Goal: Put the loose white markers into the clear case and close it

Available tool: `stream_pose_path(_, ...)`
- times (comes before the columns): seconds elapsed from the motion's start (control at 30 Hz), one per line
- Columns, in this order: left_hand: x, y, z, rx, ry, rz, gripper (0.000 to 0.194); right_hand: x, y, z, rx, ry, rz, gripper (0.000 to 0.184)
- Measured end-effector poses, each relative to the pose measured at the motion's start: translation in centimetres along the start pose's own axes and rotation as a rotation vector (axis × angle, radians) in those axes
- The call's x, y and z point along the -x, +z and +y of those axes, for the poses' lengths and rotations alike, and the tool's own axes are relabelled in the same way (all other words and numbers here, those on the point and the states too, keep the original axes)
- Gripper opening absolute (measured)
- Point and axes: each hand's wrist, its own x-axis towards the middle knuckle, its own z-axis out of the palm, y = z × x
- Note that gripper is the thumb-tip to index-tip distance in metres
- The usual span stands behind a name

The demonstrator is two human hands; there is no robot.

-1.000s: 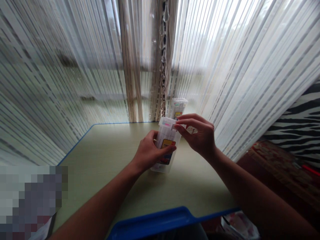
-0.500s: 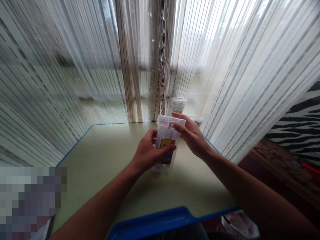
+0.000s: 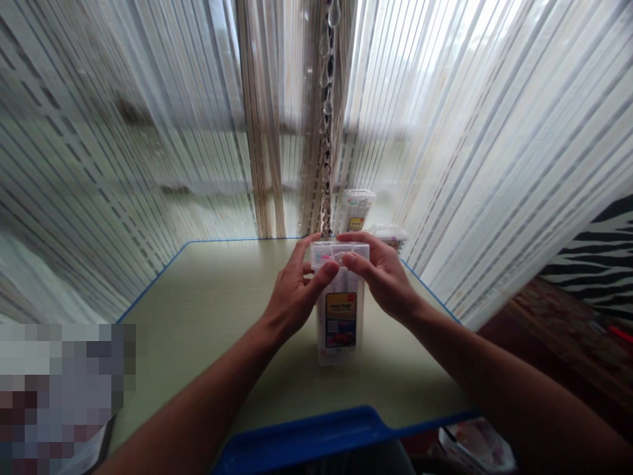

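A tall clear plastic box (image 3: 341, 349) with a yellow and dark label stands upright on the light green table (image 3: 212, 297). Around its top, on the left side, my left hand (image 3: 297, 290) is closed, the thumb pressed against the front below the lid (image 3: 324, 254). My right hand (image 3: 380, 274) grips the lid from the right, its thumb at the front catch and its fingers behind. The lid sits on the box, and small pink and teal bits show through it. What fills the box is hard to make out.
Behind my hands stands a similar clear box (image 3: 357, 208), with another clear plastic container (image 3: 390, 232) beside it. A string curtain (image 3: 208, 152) and a hanging bead strand (image 3: 327, 132) border the table's far side. A raised blue edge (image 3: 306, 435) runs along the near side.
The box, tilted half a second ago, is now upright and slightly lower. My left hand has moved up from the label to the top, beside my right hand.
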Motion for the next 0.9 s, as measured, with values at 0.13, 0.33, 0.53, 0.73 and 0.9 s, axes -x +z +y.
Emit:
stream_pose_path(0.13, 0.1, 0.2, 0.6, -0.044, 0.072, 0.03, 0.053, 0.4, 0.3, -0.4, 0.005, -0.028, -0.021, 0.044)
stream_pose_path(0.33, 0.4, 0.2, 1.1, -0.196, 0.164, 0.103, 0.038, 1.0, 0.5, -0.7, 0.036, -0.074, -0.057, 0.044)
stream_pose_path(0.53, 0.6, 0.1, 1.1, -0.25, 0.204, 0.125, 0.034, 1.3, 0.5, -0.7, 0.054, -0.086, -0.063, 0.044)
stream_pose_path(0.73, 0.7, 0.3, 0.8, -0.232, 0.211, 0.118, 0.034, 1.3, 0.7, -0.9, 0.024, -0.061, -0.023, 0.041)
stream_pose_path(0.9, 0.7, 0.5, 1.1, -0.205, 0.204, 0.108, 0.031, 1.5, 0.9, -0.9, -0.015, -0.061, -0.005, 0.04)
